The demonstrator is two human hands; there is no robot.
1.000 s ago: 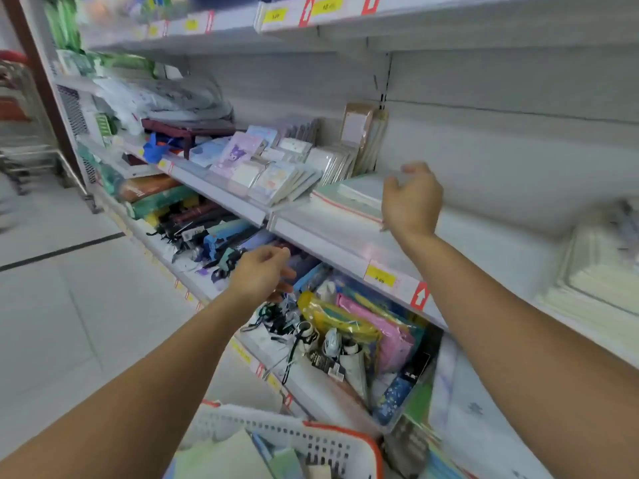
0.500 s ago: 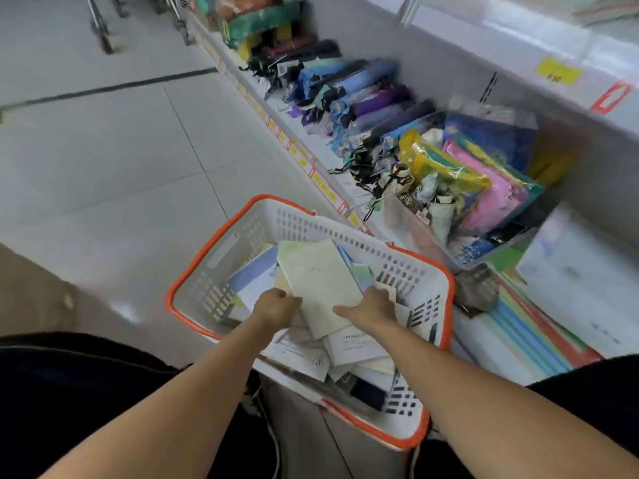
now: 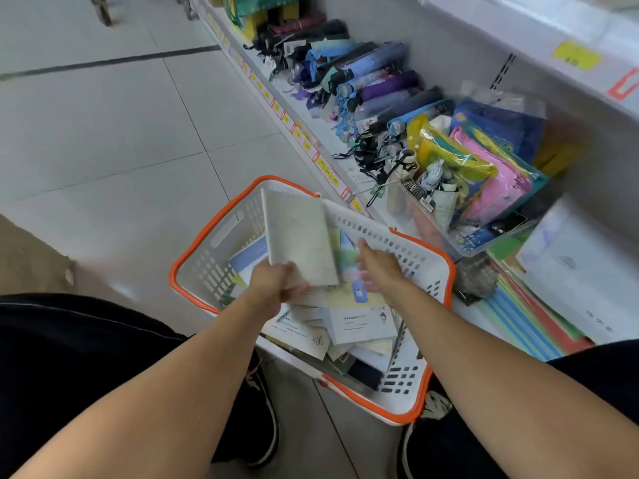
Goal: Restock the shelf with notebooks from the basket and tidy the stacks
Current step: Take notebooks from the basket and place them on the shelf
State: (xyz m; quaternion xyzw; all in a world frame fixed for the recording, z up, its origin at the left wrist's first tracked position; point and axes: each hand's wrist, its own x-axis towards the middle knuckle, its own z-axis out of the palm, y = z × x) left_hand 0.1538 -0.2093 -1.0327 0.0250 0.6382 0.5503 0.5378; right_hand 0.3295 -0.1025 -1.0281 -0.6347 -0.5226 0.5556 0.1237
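Your basket is white with an orange rim. The notebook you hold is pale greenish-grey, faintly mottled. The umbrellas run black, blue and purple; the pouches yellow, pink and teal. The floor is pale grey tile.

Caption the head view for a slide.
Left hand lifts a pale grey-green notebook from the orange-rimmed white plastic basket; open right hand reaches in beside it.
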